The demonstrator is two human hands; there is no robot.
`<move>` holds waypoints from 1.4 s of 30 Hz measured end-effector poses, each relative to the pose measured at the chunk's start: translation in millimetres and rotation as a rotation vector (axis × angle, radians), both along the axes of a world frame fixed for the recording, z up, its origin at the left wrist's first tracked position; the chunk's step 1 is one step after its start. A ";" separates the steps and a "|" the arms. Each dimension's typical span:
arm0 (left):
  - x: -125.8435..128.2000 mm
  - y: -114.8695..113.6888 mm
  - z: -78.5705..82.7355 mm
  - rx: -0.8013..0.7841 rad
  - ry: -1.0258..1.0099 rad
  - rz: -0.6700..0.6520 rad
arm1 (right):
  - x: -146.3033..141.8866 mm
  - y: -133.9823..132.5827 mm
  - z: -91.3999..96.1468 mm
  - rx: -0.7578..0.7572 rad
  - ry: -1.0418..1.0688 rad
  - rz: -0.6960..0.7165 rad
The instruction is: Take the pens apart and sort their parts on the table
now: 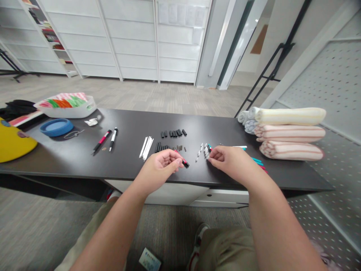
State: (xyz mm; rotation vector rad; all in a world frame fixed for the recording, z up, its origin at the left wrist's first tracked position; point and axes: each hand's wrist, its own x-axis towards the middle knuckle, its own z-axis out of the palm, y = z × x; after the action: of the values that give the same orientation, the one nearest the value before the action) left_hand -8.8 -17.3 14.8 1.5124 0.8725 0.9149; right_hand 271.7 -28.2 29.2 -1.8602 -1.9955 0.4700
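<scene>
My left hand (160,165) is closed around a red pen piece (184,162) with a black end, which sticks out to the right past the thumb. Fingers pinched together, my right hand (227,160) is at a small group of clear-and-black pen parts (207,151); whether one is in the pinch is hidden. Just left of that group lies another row of small parts (199,152). Beyond my left hand are short black tubes (176,133) and more black pieces (162,147), partly covered by the hand. White refill-like sticks (146,148) lie to its left.
Teal tubes (257,161) lie partly behind my right wrist. Rolled towels (290,133) are stacked at the right. Toward the left are a red pen (101,142), a white pen (113,139), a blue round lid (56,127), a white basket (67,111) and a yellow object (17,145).
</scene>
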 end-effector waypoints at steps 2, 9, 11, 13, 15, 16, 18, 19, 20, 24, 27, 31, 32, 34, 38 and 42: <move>0.3 0.1 -0.1 -0.002 0.001 0.001 | -0.6 -0.3 0.7 -0.015 -0.018 -0.004; -0.1 0.2 -0.3 0.004 0.004 0.003 | -5.3 -2.0 7.3 -0.049 -0.118 -0.039; -0.4 0.0 -0.2 0.003 0.006 0.004 | -7.5 -1.6 8.0 -0.046 -0.157 -0.049; -0.6 0.0 0.1 0.002 0.006 0.004 | -10.3 -0.3 7.4 -0.033 -0.209 -0.055; -0.5 0.0 0.6 0.001 0.004 0.004 | -13.3 1.6 6.2 -0.022 -0.260 -0.057; -0.3 0.0 0.8 0.002 0.003 0.005 | -14.6 2.4 5.6 -0.019 -0.277 -0.056; 0.1 -0.2 1.1 0.002 0.001 0.006 | -16.0 3.6 4.9 -0.016 -0.294 -0.056; 0.3 -0.5 1.2 0.003 -0.002 0.007 | -16.0 3.8 5.1 -0.016 -0.295 -0.056; 0.5 -0.9 1.3 0.006 -0.005 0.005 | -15.4 3.5 5.9 -0.020 -0.298 -0.058; -0.7 -3.4 2.4 0.017 -0.039 0.001 | -13.3 -2.6 14.1 -0.041 -0.343 -0.084; -5.6 -2.4 4.2 0.020 -0.075 0.051 | -23.4 -11.4 20.1 0.024 -0.340 -0.108; -19.2 6.3 6.1 0.091 -0.116 0.262 | -59.2 -21.6 14.7 0.185 -0.261 -0.013; -23.1 9.2 6.2 0.112 -0.145 0.327 | -69.4 -23.0 11.6 0.213 -0.263 -0.007; -30.0 14.4 5.7 0.138 -0.210 0.451 | -86.9 -23.8 5.9 0.204 -0.290 0.023; -34.9 18.7 3.8 0.148 -0.236 0.586 | -104.1 -21.2 2.1 0.106 -0.347 0.073; -27.7 13.5 6.9 0.157 -0.095 0.513 | -103.2 -20.1 1.4 0.118 -0.291 0.031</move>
State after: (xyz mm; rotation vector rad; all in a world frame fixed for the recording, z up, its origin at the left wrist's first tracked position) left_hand -36.5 -3.8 21.8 1.3831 1.1672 1.4439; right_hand 168.4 -48.3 30.6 -1.9157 -2.1850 0.0893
